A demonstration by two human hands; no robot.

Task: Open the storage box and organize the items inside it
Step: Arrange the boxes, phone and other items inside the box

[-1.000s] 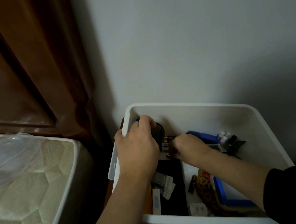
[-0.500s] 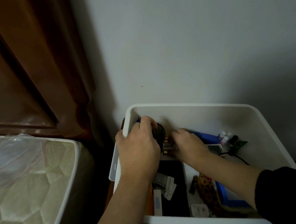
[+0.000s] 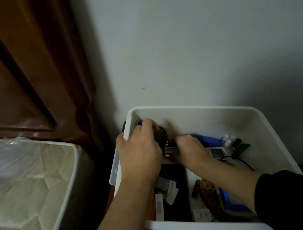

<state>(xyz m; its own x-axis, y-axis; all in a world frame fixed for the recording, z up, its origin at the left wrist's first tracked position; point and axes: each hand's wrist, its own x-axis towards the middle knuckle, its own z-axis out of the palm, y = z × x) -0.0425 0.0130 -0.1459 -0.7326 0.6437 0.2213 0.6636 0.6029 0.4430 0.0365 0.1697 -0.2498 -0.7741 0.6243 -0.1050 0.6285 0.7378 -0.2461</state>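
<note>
Head view shows us the white storage box [image 3: 194, 109] open against the wall, lid off, with both hands working in its far-left corner. Our left hand [image 3: 142, 152] curls around a dark round object [image 3: 162, 137] pressed near the left wall, a clenched grip on it. Our right hand [image 3: 189, 148] is curled down over a cluster of batteries [image 3: 170, 149]; whether its fingers actually pinch one we cannot tell, since the knuckles hide them. The batteries lie between the two hands, just beside the right fingertips and touching the round object's lower edge, their long axes running roughly left to right. The right hand is the nearer, so we judge it the one to gather them. They look gold and dark, small cylinders, likely to roll. Nearer us lie a black flat device [image 3: 175, 188], a blue tray [image 3: 233, 202] and small bottles [image 3: 228, 139] at the right.
</note>
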